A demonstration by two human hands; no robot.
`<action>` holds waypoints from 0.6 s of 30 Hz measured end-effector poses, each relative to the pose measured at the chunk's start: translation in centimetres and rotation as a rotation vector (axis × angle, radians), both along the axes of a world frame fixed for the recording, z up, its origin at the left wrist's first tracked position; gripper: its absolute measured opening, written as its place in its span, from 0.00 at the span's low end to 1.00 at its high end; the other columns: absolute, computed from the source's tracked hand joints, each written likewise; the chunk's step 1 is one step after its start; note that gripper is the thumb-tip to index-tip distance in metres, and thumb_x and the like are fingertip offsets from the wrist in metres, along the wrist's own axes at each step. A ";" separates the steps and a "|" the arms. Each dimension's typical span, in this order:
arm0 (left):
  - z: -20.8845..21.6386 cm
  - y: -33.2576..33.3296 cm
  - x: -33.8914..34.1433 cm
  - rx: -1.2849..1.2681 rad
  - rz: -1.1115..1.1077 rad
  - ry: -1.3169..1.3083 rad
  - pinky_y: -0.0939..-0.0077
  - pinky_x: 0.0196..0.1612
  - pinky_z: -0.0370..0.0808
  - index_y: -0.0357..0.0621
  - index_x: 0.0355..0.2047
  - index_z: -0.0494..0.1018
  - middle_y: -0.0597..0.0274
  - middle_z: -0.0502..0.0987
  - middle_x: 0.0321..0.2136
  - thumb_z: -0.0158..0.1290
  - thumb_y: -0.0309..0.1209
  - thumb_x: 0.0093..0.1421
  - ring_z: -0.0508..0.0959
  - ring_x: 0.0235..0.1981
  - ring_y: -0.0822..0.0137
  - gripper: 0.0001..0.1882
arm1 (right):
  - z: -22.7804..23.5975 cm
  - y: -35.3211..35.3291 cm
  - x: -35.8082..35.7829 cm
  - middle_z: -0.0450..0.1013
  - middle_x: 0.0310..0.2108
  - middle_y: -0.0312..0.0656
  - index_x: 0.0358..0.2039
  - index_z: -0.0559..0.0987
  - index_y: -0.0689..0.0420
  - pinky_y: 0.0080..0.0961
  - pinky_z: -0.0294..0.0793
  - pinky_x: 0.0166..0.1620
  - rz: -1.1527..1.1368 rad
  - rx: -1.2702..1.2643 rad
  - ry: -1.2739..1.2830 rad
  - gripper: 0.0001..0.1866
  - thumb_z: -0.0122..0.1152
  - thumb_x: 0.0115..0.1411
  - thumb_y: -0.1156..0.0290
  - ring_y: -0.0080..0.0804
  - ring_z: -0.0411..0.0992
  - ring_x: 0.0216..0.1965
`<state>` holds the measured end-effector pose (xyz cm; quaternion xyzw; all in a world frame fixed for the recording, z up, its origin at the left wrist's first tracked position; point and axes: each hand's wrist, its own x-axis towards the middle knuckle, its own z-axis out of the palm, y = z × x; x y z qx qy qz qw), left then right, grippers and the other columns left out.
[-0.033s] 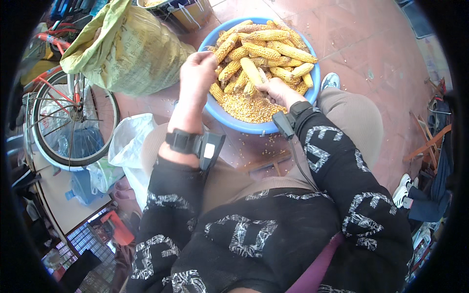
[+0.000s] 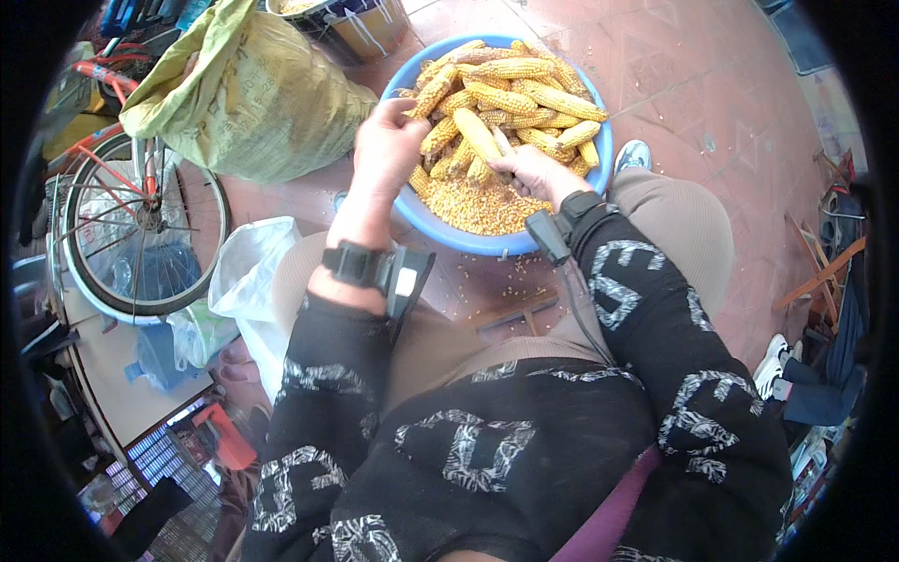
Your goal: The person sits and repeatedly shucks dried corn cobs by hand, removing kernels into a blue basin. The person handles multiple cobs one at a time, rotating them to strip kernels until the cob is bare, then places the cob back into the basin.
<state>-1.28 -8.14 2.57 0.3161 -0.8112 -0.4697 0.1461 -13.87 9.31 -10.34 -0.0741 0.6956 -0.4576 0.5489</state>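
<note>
A round blue basin (image 2: 607, 131) holds many yellow ears of corn (image 2: 524, 101), with loose corn kernels (image 2: 482, 208) heaped at its near side. Over that heap, my right hand (image 2: 536, 173) is closed round the lower end of an ear of corn (image 2: 476, 133); a pale, narrow piece (image 2: 503, 140) sticks up beside the thumb, its kind unclear. My left hand (image 2: 389, 145) is at the basin's left rim with its fingers curled together. Its fingertips meet the near end of another ear (image 2: 434, 92); what they grip is hidden.
A full yellow-green woven sack (image 2: 272, 103) stands left of the basin, with a bicycle wheel (image 2: 145, 225) farther left. White plastic bags (image 2: 253, 267) lie near my left knee. Kernels are scattered on the tiled floor (image 2: 688, 89), and a bucket (image 2: 361, 28) stands behind the sack.
My left hand has shifted slightly to the right and toward me. The ear in my right hand has tipped a little to the left, and the pale piece shows more clearly.
</note>
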 end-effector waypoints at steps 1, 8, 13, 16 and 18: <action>-0.4 0.3 0.2 -0.345 -0.158 -0.135 0.71 0.43 0.74 0.42 0.48 0.71 0.56 0.76 0.36 0.55 0.25 0.48 0.77 0.38 0.61 0.23 | 2.4 0.5 -0.2 0.62 0.17 0.28 0.28 0.74 0.54 0.17 0.53 0.17 0.030 -0.076 -0.082 0.12 0.64 0.52 0.60 0.16 0.56 0.15; 0.7 4.5 1.9 -0.505 -0.507 -0.303 0.65 0.47 0.70 0.50 0.43 0.73 0.53 0.77 0.35 0.60 0.32 0.43 0.75 0.42 0.53 0.24 | 16.5 3.4 -1.7 0.62 0.15 0.27 0.25 0.75 0.53 0.14 0.50 0.13 0.328 -0.165 0.067 0.14 0.61 0.54 0.56 0.13 0.54 0.11; 3.2 7.3 3.4 0.395 -0.219 -0.197 0.75 0.22 0.74 0.40 0.37 0.71 0.60 0.76 0.23 0.62 0.34 0.45 0.76 0.19 0.67 0.20 | 17.3 4.5 -0.5 0.74 0.31 0.41 0.38 0.76 0.61 0.21 0.75 0.30 -0.378 -0.460 0.099 0.19 0.56 0.59 0.56 0.25 0.73 0.28; 3.8 9.5 4.0 0.479 -0.263 -0.226 0.80 0.16 0.70 0.38 0.37 0.69 0.63 0.74 0.20 0.62 0.33 0.45 0.73 0.15 0.73 0.20 | 15.5 2.8 2.3 0.73 0.39 0.40 0.45 0.75 0.59 0.25 0.70 0.46 -0.319 -0.595 0.213 0.19 0.54 0.62 0.59 0.27 0.71 0.41; 3.7 11.0 4.0 0.465 -0.250 -0.267 0.83 0.13 0.66 0.37 0.39 0.67 0.65 0.72 0.20 0.60 0.30 0.47 0.70 0.13 0.76 0.20 | 14.6 2.1 3.4 0.72 0.38 0.39 0.44 0.76 0.59 0.23 0.68 0.47 -0.349 -0.618 0.202 0.16 0.54 0.62 0.60 0.25 0.70 0.40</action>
